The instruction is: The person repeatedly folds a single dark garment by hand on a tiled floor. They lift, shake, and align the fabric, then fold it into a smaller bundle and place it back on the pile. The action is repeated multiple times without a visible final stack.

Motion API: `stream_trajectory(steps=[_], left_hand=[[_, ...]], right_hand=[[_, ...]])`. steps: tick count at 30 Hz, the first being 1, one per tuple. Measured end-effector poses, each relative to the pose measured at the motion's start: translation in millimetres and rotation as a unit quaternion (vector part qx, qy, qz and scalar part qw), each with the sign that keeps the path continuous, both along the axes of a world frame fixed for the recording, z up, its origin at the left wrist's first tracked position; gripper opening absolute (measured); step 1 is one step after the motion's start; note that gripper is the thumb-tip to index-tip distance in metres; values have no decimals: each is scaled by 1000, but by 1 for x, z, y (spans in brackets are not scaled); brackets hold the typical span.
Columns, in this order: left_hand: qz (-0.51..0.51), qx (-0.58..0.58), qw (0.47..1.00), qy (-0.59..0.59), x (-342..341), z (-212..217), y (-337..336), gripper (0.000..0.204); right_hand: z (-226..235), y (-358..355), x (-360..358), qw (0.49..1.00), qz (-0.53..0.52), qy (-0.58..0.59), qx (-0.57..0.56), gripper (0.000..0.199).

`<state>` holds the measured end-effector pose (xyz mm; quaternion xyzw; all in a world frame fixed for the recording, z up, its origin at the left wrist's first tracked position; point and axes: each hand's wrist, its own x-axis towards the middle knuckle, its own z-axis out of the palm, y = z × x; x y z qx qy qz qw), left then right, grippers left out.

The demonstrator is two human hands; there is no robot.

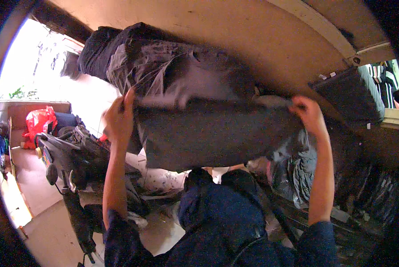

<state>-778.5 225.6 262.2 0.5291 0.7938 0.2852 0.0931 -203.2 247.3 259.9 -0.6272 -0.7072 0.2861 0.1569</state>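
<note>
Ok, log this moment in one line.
left hand: gripping dark cloth; right hand: gripping same cloth; cloth: spread between hands; dark pile: beyond cloth

Two bare hands point(118, 119) point(310, 115), two dark sleeves point(121, 240) point(317, 242), one held dark cloth point(217, 138), one red bag point(40, 123) — and apparently one motorbike point(90, 153)

Daylight glared at upper left, opening point(34, 66) blown out to white. 2nd, smaller bright patch showed at far right. Lower right sank into deep shadow; dark areas looked grainy. Gray cloth point(217, 133), left hand point(118, 116) and right hand point(310, 115) looked blurred. Fisheye bowed straight edges; black vignette covered 4 corners; bluish fringe lined left rim.
</note>
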Motion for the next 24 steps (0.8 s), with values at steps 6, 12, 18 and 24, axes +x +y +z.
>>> stream_trajectory(steps=[6,12,18,24], left_hand=[[-9,-8,1000,-18,-25,-164,178,57],[-160,43,975,-151,58,-258,17,33],[-133,-237,923,-273,189,-293,-175,37],[-416,-247,862,-147,385,-300,-134,40]], right_hand=[[-164,122,-50,983,-156,59,78,25],[-210,-106,10,997,-42,11,65,23],[-240,-276,229,796,-516,-284,-141,57],[-267,-302,362,886,-263,-322,-206,69]])
